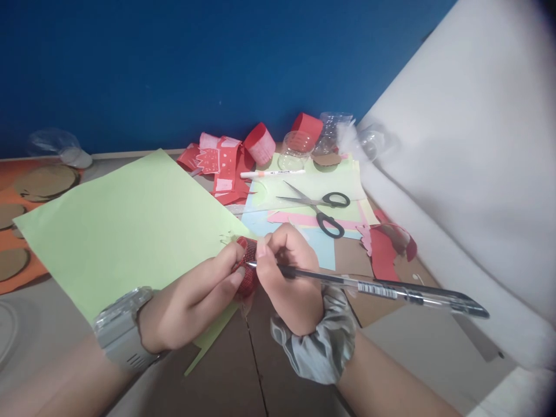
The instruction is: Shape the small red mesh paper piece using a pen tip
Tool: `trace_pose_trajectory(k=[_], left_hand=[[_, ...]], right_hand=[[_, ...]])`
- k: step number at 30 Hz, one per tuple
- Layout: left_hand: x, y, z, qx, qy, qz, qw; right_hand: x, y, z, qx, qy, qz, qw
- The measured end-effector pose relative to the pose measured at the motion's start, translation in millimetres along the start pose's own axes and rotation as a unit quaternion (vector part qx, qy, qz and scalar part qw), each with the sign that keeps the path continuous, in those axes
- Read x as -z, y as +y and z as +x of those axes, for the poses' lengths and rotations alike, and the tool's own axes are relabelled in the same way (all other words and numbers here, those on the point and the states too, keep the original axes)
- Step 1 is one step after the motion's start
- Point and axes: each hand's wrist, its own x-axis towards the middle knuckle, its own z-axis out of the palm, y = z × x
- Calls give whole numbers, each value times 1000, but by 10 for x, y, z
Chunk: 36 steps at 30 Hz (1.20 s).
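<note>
Between my two hands is a small dark red textured piece (248,278). My left hand (200,301), with a silver watch on the wrist, pinches it from the left. A clear pen (377,288) is in my right hand (291,278), its tip pointing left at the red piece; my right fingers also meet the piece's edge. A grey scrunchie circles my right wrist. Under and beyond my left hand lies a large light green sheet (130,226), with small pen marks near the red piece.
Open scissors (317,202) and an orange-white marker (271,174) lie on stacked papers ahead. Red paper cutouts (226,168), clear plastic cups (334,130) and cardboard pieces (46,180) stand around. A blue wall (195,69) rises behind, white padding (456,145) at right.
</note>
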Motion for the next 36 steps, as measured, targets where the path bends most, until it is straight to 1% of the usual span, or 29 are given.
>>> trace_pose_trajectory(k=[6, 9, 17, 22, 28, 36], left_hand=[[25, -5, -13, 12, -11, 10, 1000], [26, -15, -19, 8, -11, 11, 1000], [30, -12, -4, 20, -16, 16, 1000], [50, -7, -20, 19, -35, 1, 999], [43, -11, -35, 20, -22, -2, 1000], [52, 2, -27, 24, -28, 9, 999]], right_hand=[[-6, 13, 2, 11, 5, -1, 1000], [-4, 11, 0, 6, 9, -2, 1000], [-11, 8, 0, 2, 9, 8, 1000], [-2, 10, -3, 27, 1, -10, 1000], [12, 2, 10, 46, -6, -32, 998], [5, 10, 12, 45, -10, -41, 998]])
